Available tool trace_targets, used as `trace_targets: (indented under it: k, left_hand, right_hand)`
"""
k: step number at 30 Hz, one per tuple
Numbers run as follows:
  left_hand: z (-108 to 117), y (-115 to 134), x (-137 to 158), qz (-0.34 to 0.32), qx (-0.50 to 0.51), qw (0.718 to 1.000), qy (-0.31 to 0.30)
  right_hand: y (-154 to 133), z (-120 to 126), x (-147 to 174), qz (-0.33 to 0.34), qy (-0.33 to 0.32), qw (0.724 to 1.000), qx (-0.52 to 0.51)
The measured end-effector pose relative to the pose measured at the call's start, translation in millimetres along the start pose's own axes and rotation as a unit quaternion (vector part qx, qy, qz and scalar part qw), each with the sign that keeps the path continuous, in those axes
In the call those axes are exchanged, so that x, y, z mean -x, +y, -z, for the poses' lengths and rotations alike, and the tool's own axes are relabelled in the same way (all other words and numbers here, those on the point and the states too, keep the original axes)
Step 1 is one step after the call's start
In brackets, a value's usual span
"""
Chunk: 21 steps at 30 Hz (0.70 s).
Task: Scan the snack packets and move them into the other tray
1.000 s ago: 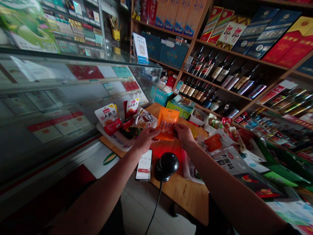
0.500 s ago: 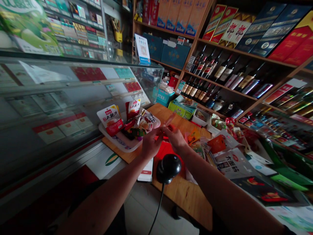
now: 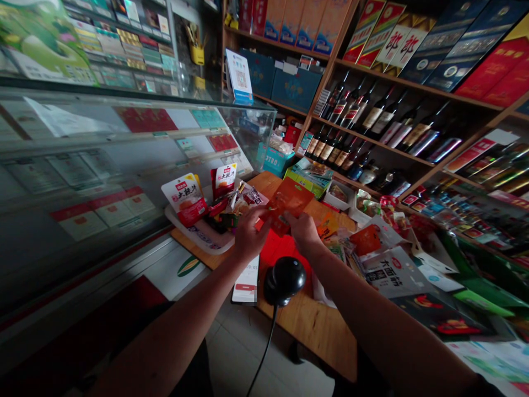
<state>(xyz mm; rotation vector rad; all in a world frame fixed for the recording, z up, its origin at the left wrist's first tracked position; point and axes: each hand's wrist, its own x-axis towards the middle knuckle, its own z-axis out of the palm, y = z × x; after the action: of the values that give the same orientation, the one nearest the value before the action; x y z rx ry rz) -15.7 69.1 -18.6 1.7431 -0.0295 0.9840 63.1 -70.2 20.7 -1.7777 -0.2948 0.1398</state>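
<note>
Between my two hands is an orange-red snack packet, its broad face turned toward me above the table. My left hand grips its left edge, and my right hand pinches its lower right side. To the left of my left hand, a white plastic tray holds several snack packets. Under the hands a red sheet lies on the wooden table. A black scanner on a cable stands nearer to me, beside a phone with a lit screen.
A glass display counter borders the left side. More snack packets crowd the table's right. Behind stand a green box, a teal box and shelves with wine bottles and gift boxes.
The packet, seen nearly edge-on before, now shows its broad face. My hands have moved slightly apart, the left one toward the left and the right one a little to the right.
</note>
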Motion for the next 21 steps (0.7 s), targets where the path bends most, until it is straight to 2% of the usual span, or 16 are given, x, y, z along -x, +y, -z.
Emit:
trace_targets:
  k: [3, 6, 8, 10, 13, 17, 21]
  left_hand:
    - [0.7, -11.4, -4.8, 0.084, 0.076, 0.993, -0.011]
    - [-2.3, -20.0, -8.5, 0.179, 0.205, 0.962, -0.030]
    - [-4.6, -23.4, -10.3, 0.219, 0.263, 0.939, -0.023]
    - [-6.3, -24.9, -11.1, 0.233, 0.295, 0.926, -0.026]
    - [-7.0, -24.3, -10.2, 0.239, 0.302, 0.922, -0.042]
    - [-5.5, -22.4, -7.3, 0.239, 0.260, 0.935, -0.046]
    - [-3.5, -22.0, -4.2, 0.211, 0.196, 0.954, -0.088]
  right_hand:
    - [0.7, 1.7, -1.0, -0.018, 0.004, 0.999, -0.040]
    - [4.1, 5.5, -2.0, -0.013, -0.006, 0.998, -0.054]
    - [6.6, 8.0, -1.7, -0.004, -0.019, 0.998, -0.058]
    - [8.4, 9.9, -0.5, 0.000, -0.044, 0.997, -0.066]
    - [10.1, 12.5, 1.4, -0.001, -0.069, 0.995, -0.074]
    - [13.9, 20.3, -0.2, 0.026, -0.047, 0.998, -0.018]
    - [22.8, 31.4, -3.0, 0.015, -0.038, 0.999, -0.001]
